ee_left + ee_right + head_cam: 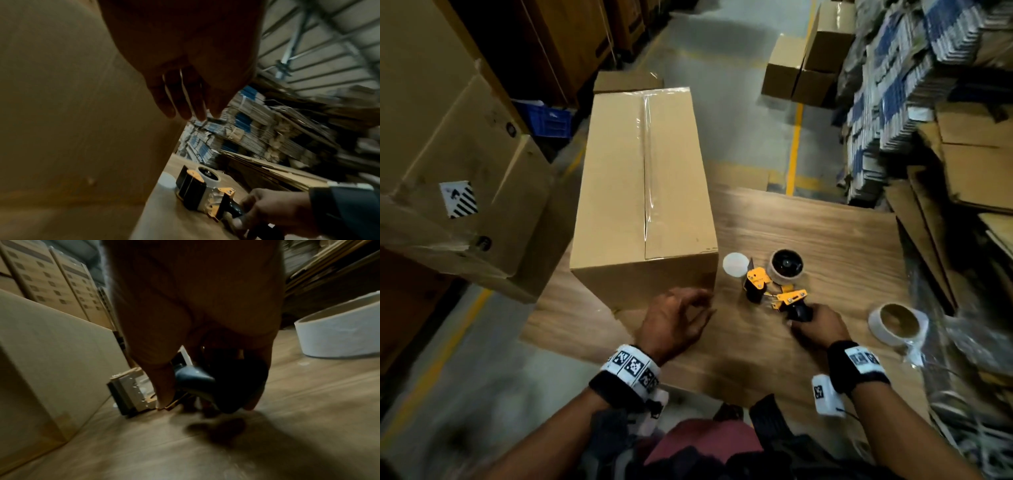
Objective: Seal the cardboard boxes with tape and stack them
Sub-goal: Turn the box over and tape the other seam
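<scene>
While the right hand (820,325) curls round the black handle of the yellow-and-black tape dispenser (774,284), which lies on the wood-grain bench (825,233), the left hand (674,322) hangs loose-fingered and holding nothing against the near end of the long plain brown cardboard box (643,192). That box stands straight ahead of the left hand, just left of the dispenser, with clear tape down its top seam. It looks stiff and smooth-sided, probably awkward from its length more than its weight, so I judge it best taken with flat palms at the two short ends or under the bottom corners, not by the slick taped top. A white tape roll (899,323) lies just right of the right hand.
</scene>
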Demonstrator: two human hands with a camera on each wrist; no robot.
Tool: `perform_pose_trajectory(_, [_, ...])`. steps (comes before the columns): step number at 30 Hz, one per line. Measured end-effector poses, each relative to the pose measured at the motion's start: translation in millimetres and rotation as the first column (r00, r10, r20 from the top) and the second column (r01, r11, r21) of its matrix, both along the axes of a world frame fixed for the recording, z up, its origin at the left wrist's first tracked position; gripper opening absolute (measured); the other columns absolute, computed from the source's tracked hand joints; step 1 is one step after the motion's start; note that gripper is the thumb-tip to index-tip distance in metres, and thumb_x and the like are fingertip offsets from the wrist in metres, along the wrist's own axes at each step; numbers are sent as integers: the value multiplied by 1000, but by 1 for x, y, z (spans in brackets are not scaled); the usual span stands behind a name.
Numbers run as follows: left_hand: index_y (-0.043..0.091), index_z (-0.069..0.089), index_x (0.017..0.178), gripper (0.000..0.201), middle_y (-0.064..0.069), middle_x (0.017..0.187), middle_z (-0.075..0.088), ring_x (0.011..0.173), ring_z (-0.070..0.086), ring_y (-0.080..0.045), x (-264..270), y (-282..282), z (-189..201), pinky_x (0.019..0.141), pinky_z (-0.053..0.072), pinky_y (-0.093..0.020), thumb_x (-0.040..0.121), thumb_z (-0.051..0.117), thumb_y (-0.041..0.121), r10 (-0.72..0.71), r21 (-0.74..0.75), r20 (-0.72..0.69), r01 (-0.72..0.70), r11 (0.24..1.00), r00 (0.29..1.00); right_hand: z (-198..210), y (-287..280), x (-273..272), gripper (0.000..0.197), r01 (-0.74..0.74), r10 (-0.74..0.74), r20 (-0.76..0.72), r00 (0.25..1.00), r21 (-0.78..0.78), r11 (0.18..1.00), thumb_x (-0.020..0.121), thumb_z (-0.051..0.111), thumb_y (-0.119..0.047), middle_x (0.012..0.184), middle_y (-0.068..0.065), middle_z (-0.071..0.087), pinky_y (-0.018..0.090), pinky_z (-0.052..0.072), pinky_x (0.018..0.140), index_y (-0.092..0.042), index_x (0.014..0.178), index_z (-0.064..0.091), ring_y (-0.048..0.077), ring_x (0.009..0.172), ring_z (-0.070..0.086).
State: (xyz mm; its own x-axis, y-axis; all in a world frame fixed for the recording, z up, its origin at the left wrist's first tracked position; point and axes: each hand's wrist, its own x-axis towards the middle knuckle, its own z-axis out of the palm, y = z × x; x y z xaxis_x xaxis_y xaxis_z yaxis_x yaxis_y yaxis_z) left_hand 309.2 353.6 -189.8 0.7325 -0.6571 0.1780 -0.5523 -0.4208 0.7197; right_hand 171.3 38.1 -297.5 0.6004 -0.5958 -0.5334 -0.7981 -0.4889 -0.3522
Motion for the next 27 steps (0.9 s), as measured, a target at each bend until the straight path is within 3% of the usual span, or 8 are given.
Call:
perform_pose_trajectory(2, [31, 77, 114, 24, 18, 98, 76, 86, 67, 8, 0, -2, -8, 77, 61, -27, 92, 77, 40, 121, 83, -253, -104, 991, 960, -6, -2, 4, 48, 114, -122, 22, 992, 221, 968, 68, 86, -47, 84, 12, 76, 36, 54, 65, -16, 103, 76, 32, 73, 72])
perform_pose_trajectory(5, [32, 77, 113, 24, 17, 92, 75, 82, 69, 2, 1, -4, -13, 77, 63, -35, 90, 80, 38, 214, 104, -361, -189, 976, 908, 2, 2, 3, 28, 179, -243, 61, 968, 509, 842, 87, 81, -17, 67, 15, 62, 25, 40, 47, -6, 111, 71, 21, 46, 51])
perform_pose_trajectory(9, [42, 73, 114, 29, 18, 91, 72, 83, 67, -1, 0, -8, -2, 76, 62, -37, 86, 83, 41, 264, 55, -383, -263, 963, 885, 38, 17, -10, 24, 116, -287, 192, 938, 607, 786, 86, 82, -14, 68, 11, 61, 24, 39, 49, -4, 105, 70, 22, 50, 55])
perform_pose_trajectory(13, [38, 67, 124, 60, 15, 117, 66, 99, 63, 0, 1, -16, 15, 83, 58, -28, 71, 92, 51, 244, -81, -439, -309, 948, 864, 90, 35, -26, 42, -47, -261, 314, 913, 716, 697, 75, 87, -21, 75, 12, 61, 25, 44, 49, 2, 106, 70, 24, 53, 55])
perform_pose_trajectory(17, [33, 61, 133, 91, 11, 121, 58, 98, 62, -2, 2, -28, 37, 77, 53, -15, 53, 98, 54, 171, -181, -437, -273, 945, 883, 126, 46, -22, 50, -130, -250, 377, 892, 743, 656, 73, 90, -21, 74, 16, 59, 31, 45, 51, 8, 107, 67, 27, 54, 54])
perform_pose_trajectory(22, [35, 47, 147, 117, 11, 126, 52, 106, 60, -8, 1, -29, 40, 87, 54, -18, 46, 93, 70, 122, -232, -279, -190, 954, 952, 150, 58, -15, 46, -141, -304, 433, 849, 739, 659, 73, 90, -19, 70, 13, 57, 29, 44, 48, 6, 103, 66, 24, 50, 52])
perform_pose_trajectory(25, [27, 52, 140, 99, 8, 123, 55, 105, 60, -6, -8, -30, 41, 84, 50, -13, 57, 92, 63, 169, -314, -239, -241, 918, 956, 156, 67, -11, 37, -131, -339, 435, 834, 753, 644, 76, 81, -15, 70, 10, 57, 27, 43, 47, 4, 103, 66, 23, 50, 50])
perform_pose_trajectory(27, [26, 61, 123, 68, 7, 114, 64, 95, 63, -4, -16, -34, 40, 76, 50, -13, 69, 86, 59, 256, -321, -382, -388, 864, 888, 156, 72, -8, 34, -127, -381, 451, 807, 763, 634, 76, 87, -14, 71, 10, 55, 25, 42, 47, 0, 100, 66, 22, 51, 49])
